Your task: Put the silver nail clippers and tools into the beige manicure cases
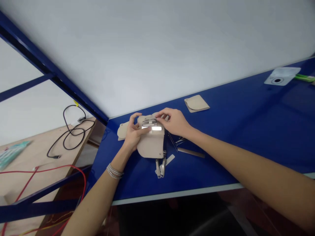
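An open beige leather manicure case (151,146) lies on the blue table top (246,114), its flap (122,131) spread to the left. My left hand (134,134) grips the case from the near left, with the thumb across a bright metal strip. My right hand (171,121) pinches the case's upper edge beside the nail clippers (149,123) held in it. Below the case lie metal nail clippers (159,167). Tweezers (176,141) and a file with a brownish blade (191,152) lie just right of it. A second beige leather piece (197,103) lies farther up the table.
A white packet with a black ring (282,76) and a green item (304,78) lie at the far right. A blue metal frame (29,55) runs along the left. Beyond it, a wooden table (31,177) holds a black cable (71,131), red wire (41,170) and a teal packet (12,154).
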Tool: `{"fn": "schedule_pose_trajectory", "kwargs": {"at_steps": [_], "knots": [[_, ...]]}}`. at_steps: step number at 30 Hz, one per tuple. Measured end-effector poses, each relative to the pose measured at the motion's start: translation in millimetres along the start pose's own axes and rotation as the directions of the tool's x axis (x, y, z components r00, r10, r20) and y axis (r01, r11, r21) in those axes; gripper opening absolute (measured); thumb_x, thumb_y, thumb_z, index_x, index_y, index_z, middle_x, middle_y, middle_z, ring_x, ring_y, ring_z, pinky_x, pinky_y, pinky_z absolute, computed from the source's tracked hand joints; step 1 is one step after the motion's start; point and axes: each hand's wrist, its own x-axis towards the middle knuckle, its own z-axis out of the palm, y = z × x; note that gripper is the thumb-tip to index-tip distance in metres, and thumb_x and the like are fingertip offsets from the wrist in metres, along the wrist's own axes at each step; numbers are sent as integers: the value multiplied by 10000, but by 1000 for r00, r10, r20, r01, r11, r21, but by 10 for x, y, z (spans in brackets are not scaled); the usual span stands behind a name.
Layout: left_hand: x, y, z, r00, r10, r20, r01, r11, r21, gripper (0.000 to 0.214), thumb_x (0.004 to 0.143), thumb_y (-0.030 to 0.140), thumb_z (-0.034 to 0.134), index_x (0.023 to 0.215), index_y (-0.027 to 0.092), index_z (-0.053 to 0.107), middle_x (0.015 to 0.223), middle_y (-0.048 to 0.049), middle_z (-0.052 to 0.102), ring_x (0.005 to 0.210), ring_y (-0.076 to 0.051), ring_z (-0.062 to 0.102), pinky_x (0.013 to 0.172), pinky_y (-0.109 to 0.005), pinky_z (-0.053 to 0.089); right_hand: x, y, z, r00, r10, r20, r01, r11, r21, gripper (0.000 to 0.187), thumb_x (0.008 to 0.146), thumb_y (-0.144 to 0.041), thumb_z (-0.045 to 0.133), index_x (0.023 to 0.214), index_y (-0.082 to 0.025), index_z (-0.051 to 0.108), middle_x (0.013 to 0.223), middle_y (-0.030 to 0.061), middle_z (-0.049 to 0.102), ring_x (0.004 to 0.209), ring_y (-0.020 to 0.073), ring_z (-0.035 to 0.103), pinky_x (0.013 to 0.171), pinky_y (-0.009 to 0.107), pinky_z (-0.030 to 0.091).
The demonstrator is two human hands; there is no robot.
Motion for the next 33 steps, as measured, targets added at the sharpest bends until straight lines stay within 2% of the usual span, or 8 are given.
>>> {"fn": "schedule_pose_trajectory", "kwargs": {"at_steps": [9, 12, 15, 18, 21, 24, 27, 33], "knots": [[-13, -13, -10, 996, -37, 85, 33, 998, 45, 653, 572, 150, 796, 1170, 229, 546, 941, -35, 700, 843, -184, 674, 766, -291, 527, -7, 9, 10, 997, -58, 45, 58, 998, 19, 156, 807, -177, 609, 883, -208, 742, 916, 24, 729, 743, 140, 627, 720, 302, 478], [10, -27, -24, 998, -56, 28, 56, 998, 19, 640, 557, 149, 801, 1147, 209, 560, 933, -54, 704, 793, -184, 676, 721, -292, 536, 1, 9, 6, 999, -33, 26, 32, 999, 28, 178, 831, -213, 592, 942, -207, 731, 960, 38, 725, 784, 153, 632, 743, 319, 490], [48, -40, -40, 993, -88, -82, 84, 995, -57, 645, 531, 144, 806, 1127, 202, 565, 930, -56, 703, 737, -175, 673, 678, -292, 542, 10, 28, 20, 996, 80, -29, -77, 992, 97, 263, 825, -295, 618, 1046, -173, 692, 985, 76, 712, 786, 167, 636, 742, 341, 511], [72, -37, -45, 978, -112, -173, 90, 987, -134, 640, 504, 130, 808, 1087, 209, 556, 904, -31, 699, 701, -156, 663, 671, -287, 540, 9, 33, 43, 954, 260, 152, -296, 898, 325, 409, 784, -377, 675, 1118, -142, 652, 882, 93, 716, 679, 168, 636, 640, 337, 536], [71, -20, -35, 977, -109, -183, 80, 984, -157, 623, 486, 116, 811, 1045, 210, 551, 873, -14, 691, 676, -141, 652, 658, -277, 538, -7, 2, 58, 878, 287, 384, -456, 744, 489, 319, 773, -354, 688, 1028, -163, 697, 814, 62, 717, 667, 175, 641, 586, 314, 539], [63, -11, -20, 980, -109, -164, 82, 984, -161, 610, 479, 113, 818, 1020, 201, 551, 849, -10, 684, 653, -129, 641, 635, -262, 535, -20, -34, 60, 855, 308, 418, -508, 660, 554, 165, 792, -285, 659, 889, -175, 733, 794, 41, 715, 699, 169, 653, 637, 306, 550], [65, -27, -22, 982, -93, -167, 70, 988, -137, 607, 480, 125, 826, 1018, 194, 554, 859, -16, 684, 661, -128, 643, 628, -253, 531, -21, -38, 53, 839, 324, 438, -539, 605, 586, 144, 799, -269, 641, 851, -175, 738, 766, 36, 712, 708, 166, 660, 668, 307, 555], [81, -62, -88, 994, -8, -107, 8, 1000, -2, 629, 509, 170, 837, 1074, 203, 562, 848, -15, 697, 695, -145, 657, 658, -267, 534, -40, 5, 59, 883, 335, 330, -467, 708, 529, 166, 750, -289, 674, 838, -168, 745, 735, 28, 710, 733, 184, 654, 701, 324, 538]]}}
